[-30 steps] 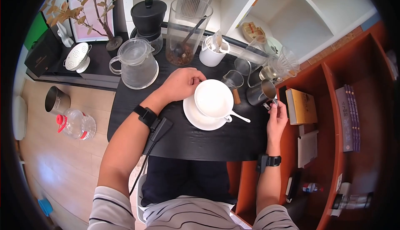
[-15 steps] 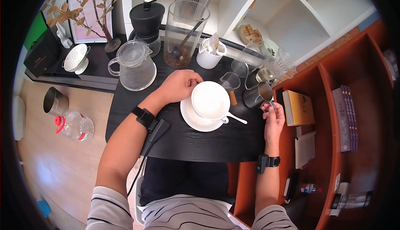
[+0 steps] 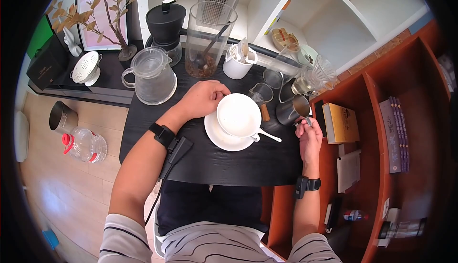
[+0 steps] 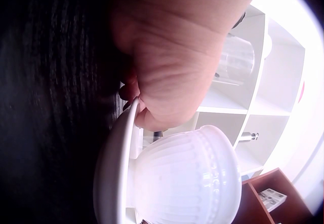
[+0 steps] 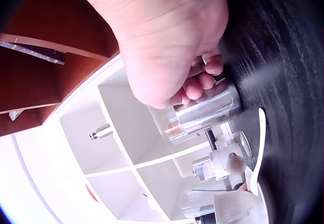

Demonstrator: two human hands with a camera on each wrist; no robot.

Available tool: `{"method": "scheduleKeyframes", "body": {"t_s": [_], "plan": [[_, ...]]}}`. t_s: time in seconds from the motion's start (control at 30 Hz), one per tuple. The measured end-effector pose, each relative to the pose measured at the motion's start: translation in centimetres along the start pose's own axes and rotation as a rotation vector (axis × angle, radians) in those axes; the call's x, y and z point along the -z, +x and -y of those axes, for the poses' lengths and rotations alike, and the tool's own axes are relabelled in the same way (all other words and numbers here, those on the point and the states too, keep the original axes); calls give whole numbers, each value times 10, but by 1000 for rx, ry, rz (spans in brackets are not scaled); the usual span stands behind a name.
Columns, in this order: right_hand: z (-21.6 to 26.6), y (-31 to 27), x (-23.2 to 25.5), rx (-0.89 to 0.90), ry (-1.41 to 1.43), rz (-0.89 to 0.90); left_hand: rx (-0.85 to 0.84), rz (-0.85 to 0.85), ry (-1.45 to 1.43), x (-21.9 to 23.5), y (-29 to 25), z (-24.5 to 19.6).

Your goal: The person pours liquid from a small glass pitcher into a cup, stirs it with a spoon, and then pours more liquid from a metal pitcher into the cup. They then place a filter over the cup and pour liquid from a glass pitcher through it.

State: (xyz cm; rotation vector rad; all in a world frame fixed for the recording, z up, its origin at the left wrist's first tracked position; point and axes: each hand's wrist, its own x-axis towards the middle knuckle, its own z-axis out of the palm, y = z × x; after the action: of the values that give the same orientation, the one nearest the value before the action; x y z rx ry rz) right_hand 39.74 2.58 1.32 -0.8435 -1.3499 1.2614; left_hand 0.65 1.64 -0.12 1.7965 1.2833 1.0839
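the cup (image 4: 182, 178) looks like glossy porcelain, ribbed outside with a beaded band; the saucer (image 3: 217, 135) is smooth and shiny. the pitcher (image 3: 286, 112) is reflective metal. the tabletop (image 3: 214, 167) shows a rough, wood-like grain. the lidded jug (image 3: 153, 82) looks like see-through glass, the grinder (image 3: 164, 23) matt plastic, the bottle (image 3: 89, 147) thin plastic, the sleeve (image 3: 125, 234) soft cloth, the bookcase (image 3: 375, 120) smooth wood.

One ribbed cup (image 3: 238, 113), one saucer (image 3: 221, 139), one steel pitcher (image 3: 288, 112) appear.
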Motion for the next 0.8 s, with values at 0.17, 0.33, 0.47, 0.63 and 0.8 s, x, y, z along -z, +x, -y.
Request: {"method": "scheduleKeyframes", "body": {"t_s": [0.17,0.33,0.47,0.63,0.8], "plan": [[3,-1,0,-39,40,44,14,2,12,0,0,1],[8,-2,-5,-86,138,68,15,3,8,0,0,1],[7,-1,-4,-104,104,69,18,1,1,0,0,-1],[6,-1,-6,-60,256,-11,1,-6,26,1,-1,-1],[7,-3,-7,-49,222,-12,-12,-17,27,0,-1,0]]}}
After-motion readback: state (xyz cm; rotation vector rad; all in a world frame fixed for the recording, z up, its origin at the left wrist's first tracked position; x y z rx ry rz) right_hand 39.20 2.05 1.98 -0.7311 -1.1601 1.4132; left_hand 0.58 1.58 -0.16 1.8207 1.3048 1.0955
